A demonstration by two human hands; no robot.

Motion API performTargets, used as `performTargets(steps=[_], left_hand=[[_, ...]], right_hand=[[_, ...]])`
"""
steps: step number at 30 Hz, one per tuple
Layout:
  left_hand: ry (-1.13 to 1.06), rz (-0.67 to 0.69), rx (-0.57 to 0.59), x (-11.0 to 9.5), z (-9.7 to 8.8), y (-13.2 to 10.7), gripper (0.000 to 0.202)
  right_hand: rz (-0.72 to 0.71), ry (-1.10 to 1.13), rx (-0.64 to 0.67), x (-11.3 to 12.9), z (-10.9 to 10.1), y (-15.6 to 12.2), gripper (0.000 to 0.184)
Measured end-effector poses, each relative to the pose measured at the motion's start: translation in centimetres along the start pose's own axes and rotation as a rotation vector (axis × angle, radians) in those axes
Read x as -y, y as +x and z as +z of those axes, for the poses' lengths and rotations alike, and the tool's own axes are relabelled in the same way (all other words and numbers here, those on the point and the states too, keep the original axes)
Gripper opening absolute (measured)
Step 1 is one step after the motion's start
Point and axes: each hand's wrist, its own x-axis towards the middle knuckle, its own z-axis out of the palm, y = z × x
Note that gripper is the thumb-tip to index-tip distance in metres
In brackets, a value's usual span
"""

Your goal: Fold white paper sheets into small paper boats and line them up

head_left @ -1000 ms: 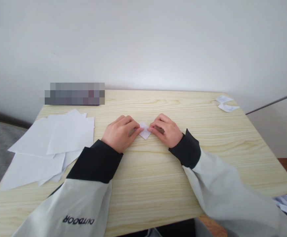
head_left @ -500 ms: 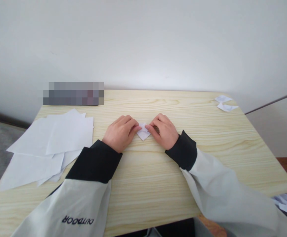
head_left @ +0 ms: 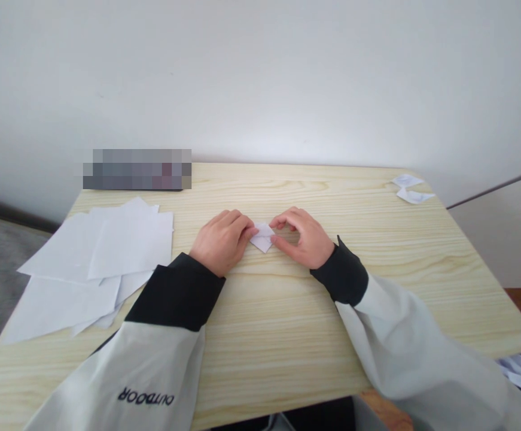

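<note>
Right hand (head_left: 304,240) has arched, thumb and finger pinching paper (head_left: 262,238) between the hands; left hand (head_left: 223,240) pins its left corner

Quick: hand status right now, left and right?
Left hand: closed, fingertips pinning the small folded paper at its left edge.
Right hand: closed, thumb and fingers pinching the same paper's right edge.

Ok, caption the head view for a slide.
Left hand and right hand hold a small folded paper on the wooden table.

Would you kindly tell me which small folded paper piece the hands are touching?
The folded piece mid-table, between left hand and right hand; two others lie at the far right corner.
</note>
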Motion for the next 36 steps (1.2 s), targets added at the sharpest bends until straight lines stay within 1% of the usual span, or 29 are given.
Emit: performTargets(steps=[3,6,9,14,18,21,25,29,33,36], left_hand=[[-0.018,-0.001,0.007,0.0,-0.1,0.1,0.025],[-0.032,0.009,0.006,0.0,-0.2,0.1,0.026],[-0.053,0.031,-0.010,0.0,-0.3,0.1,0.024],[-0.094,-0.025,-0.026,-0.2,-0.2,0.0,0.020],[-0.136,-0.007,-0.029,-0.1,-0.1,0.0,0.021],[-0.166,-0.001,-0.020,0.0,-0.2,0.1,0.022],[-0.156,-0.056,-0.012,-0.1,-0.3,0.2,0.021],[-0.153,-0.102,-0.021,-0.3,-0.2,0.2,0.018],[-0.170,-0.119,-0.025,-0.3,-0.1,0.1,0.017],[-0.172,-0.113,-0.040,-0.2,0.0,0.0,0.016]], right_hand=[[-0.022,0.028,-0.004,0.2,-0.1,0.0,0.011],[-0.024,0.002,-0.016,0.3,0.1,0.1,0.015],[0.027,-0.068,-0.037,0.5,0.3,0.2,0.022],[0.095,-0.128,-0.058,0.8,0.9,0.5,0.026],[0.127,-0.184,-0.057,0.9,1.3,0.6,0.028],[0.151,-0.201,-0.074,1.0,1.5,0.6,0.028],[0.186,-0.197,-0.101,1.0,1.6,0.6,0.026],[0.185,-0.195,-0.111,0.9,1.7,0.7,0.027],[0.195,-0.193,-0.108,0.9,1.6,0.7,0.027],[0.170,-0.184,-0.090,0.9,1.4,0.6,0.024]])
